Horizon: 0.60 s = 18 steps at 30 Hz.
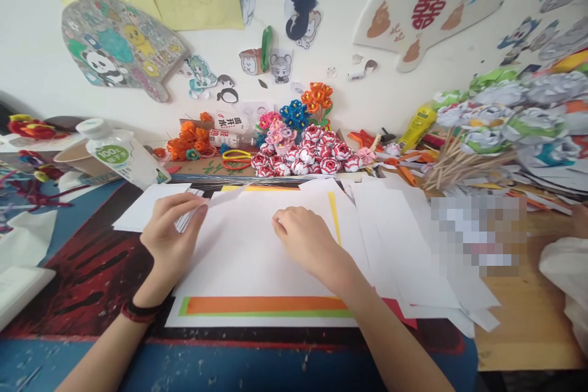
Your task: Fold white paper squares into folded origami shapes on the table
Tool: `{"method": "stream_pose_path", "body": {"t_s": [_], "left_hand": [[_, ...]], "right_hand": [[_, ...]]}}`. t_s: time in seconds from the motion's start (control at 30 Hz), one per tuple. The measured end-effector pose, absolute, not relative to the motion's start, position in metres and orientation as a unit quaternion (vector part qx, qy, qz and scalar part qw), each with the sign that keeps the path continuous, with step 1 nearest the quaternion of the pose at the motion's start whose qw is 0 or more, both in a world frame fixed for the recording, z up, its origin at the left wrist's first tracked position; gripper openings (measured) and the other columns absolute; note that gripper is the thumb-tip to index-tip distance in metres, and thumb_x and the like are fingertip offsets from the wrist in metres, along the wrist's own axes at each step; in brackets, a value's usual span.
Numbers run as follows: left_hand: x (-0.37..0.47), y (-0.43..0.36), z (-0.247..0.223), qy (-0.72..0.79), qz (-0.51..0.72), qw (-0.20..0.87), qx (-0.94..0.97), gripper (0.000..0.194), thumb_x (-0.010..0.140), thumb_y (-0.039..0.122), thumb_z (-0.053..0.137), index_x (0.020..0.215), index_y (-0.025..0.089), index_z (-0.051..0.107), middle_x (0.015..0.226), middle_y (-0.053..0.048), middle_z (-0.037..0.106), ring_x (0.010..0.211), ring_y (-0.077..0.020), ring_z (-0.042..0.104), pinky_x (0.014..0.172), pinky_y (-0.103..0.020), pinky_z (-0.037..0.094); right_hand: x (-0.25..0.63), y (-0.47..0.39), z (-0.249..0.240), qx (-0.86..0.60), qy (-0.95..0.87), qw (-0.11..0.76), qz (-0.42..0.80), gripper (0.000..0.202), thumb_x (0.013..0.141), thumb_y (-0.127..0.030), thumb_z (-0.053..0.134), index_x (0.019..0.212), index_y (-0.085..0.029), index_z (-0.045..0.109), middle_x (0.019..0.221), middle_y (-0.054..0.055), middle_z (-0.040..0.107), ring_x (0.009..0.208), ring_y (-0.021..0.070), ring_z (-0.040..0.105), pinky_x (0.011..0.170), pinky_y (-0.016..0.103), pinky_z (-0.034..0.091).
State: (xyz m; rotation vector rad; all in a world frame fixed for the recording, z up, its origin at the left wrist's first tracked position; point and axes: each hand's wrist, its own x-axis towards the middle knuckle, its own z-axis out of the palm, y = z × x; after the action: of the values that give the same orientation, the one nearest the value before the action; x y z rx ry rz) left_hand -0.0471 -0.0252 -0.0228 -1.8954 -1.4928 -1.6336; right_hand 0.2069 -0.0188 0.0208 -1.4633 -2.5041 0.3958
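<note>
My left hand (pixel 172 229) pinches thumb and fingers together over the left side of the white sheets, at the corner of a thin white paper piece (pixel 223 197). My right hand (pixel 305 239) is curled with its fingers pressed together above the large white sheet (pixel 248 251); what it holds, if anything, is hidden. An orange strip (pixel 261 304) lies over a green strip (pixel 275 313) along the near edge of the sheets. A yellow strip (pixel 335 217) rests beyond my right hand. Smaller white paper (pixel 138 211) lies at the left.
Red-and-white paper flowers (pixel 305 156) stand at the back, beside orange flowers (pixel 188 142). A white bottle (pixel 122 153) leans at back left. More white sheets (pixel 404 251), wooden sticks (pixel 448 162) and wrapped flowers (pixel 528 110) are at the right. Part of another person's sleeve (pixel 567 275) shows far right.
</note>
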Motion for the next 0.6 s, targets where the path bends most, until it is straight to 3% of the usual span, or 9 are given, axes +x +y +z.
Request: {"method": "stream_pose_path", "body": {"t_s": [0.13,0.3,0.6], "left_hand": [[-0.04,-0.03,-0.024,-0.424,-0.411,0.17,-0.789,0.026,0.078,0.012,0.068,0.099,0.027,0.07,0.096,-0.001,0.072,0.087,-0.0188,0.064,0.082,-0.035,0.047],[-0.032,-0.024,-0.026,-0.351,-0.255,0.097,-0.896,0.03,0.083,0.013,0.061,0.11,0.026,0.066,0.111,-0.003,0.071,0.1,-0.0203,0.065,0.085,-0.036,0.047],[-0.029,-0.019,-0.032,-0.342,-0.23,0.05,-0.91,0.031,0.085,0.011,0.058,0.113,0.024,0.064,0.113,-0.004,0.071,0.103,-0.0192,0.065,0.088,-0.036,0.047]], "right_hand": [[0.208,-0.016,0.019,-0.496,-0.851,0.095,0.143,0.036,0.097,-0.022,0.034,0.076,-0.016,0.062,0.073,0.006,0.064,0.064,0.0153,0.056,0.054,0.029,0.023],[0.211,-0.016,0.021,-0.502,-0.852,0.078,0.125,0.029,0.094,-0.018,0.038,0.081,-0.015,0.064,0.079,0.008,0.067,0.07,0.0189,0.061,0.053,0.028,0.027],[0.213,-0.016,0.022,-0.494,-0.861,0.054,0.11,0.023,0.092,-0.016,0.042,0.087,-0.014,0.064,0.089,0.01,0.068,0.079,0.0218,0.065,0.058,0.028,0.038]]}}
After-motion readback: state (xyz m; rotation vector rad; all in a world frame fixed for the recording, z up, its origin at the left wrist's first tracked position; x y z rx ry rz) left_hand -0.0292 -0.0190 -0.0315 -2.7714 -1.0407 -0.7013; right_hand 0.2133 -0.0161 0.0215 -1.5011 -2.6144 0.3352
